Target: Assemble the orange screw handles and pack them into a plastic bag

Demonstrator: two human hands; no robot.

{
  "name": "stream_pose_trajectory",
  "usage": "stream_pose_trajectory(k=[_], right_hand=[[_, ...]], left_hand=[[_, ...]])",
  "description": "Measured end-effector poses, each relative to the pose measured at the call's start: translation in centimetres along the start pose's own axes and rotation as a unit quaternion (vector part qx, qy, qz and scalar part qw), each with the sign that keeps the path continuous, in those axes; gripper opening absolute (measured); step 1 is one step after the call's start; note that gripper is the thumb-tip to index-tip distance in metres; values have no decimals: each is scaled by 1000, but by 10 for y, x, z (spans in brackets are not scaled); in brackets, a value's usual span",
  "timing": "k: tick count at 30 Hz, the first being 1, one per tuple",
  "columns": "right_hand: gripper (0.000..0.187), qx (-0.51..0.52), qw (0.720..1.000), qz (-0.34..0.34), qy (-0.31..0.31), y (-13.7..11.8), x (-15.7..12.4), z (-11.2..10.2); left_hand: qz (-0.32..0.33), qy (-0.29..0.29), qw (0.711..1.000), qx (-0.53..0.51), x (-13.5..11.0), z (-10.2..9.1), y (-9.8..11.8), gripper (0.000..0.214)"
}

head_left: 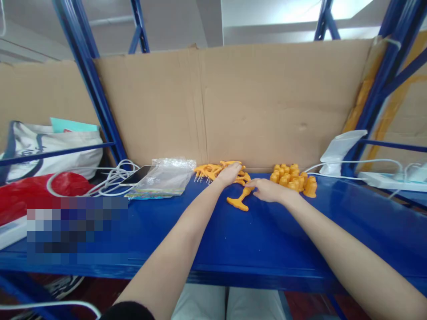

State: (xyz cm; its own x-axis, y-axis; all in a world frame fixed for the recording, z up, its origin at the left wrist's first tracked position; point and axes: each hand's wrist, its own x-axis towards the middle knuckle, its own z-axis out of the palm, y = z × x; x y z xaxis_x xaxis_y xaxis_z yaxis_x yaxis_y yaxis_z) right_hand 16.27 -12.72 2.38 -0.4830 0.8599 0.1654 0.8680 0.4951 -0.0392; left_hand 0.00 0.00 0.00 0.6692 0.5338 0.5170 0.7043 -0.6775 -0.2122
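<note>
Glossy blue metal shelf [233, 240], creased cardboard [267, 102] standing behind. Left hand [230, 174] is lying flat, fingers released, on a heap of spiky orange plastic parts [208, 170]. Right hand [268, 190] fingers are pinching the stem of a flat-footed orange piece [238, 202] lying mid-shelf

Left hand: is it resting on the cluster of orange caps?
No, the left hand rests on the pile of orange T-shaped pieces; the orange caps stand apart, past the right hand.
</note>
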Motion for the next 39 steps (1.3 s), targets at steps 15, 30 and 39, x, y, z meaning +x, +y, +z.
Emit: stream_pose_trajectory(k=[15, 30, 39], right_hand=[[52, -8, 1000, -16, 20, 7, 3, 5], [31, -30, 997, -34, 57, 9, 4, 11], [25, -31, 999, -3, 30, 0, 2, 10]], left_hand=[[-91, -118, 989, -29, 7, -28, 13, 29], [-61, -10, 994, -92, -68, -96, 31, 30], [48, -102, 991, -69, -82, -72, 54, 21]])
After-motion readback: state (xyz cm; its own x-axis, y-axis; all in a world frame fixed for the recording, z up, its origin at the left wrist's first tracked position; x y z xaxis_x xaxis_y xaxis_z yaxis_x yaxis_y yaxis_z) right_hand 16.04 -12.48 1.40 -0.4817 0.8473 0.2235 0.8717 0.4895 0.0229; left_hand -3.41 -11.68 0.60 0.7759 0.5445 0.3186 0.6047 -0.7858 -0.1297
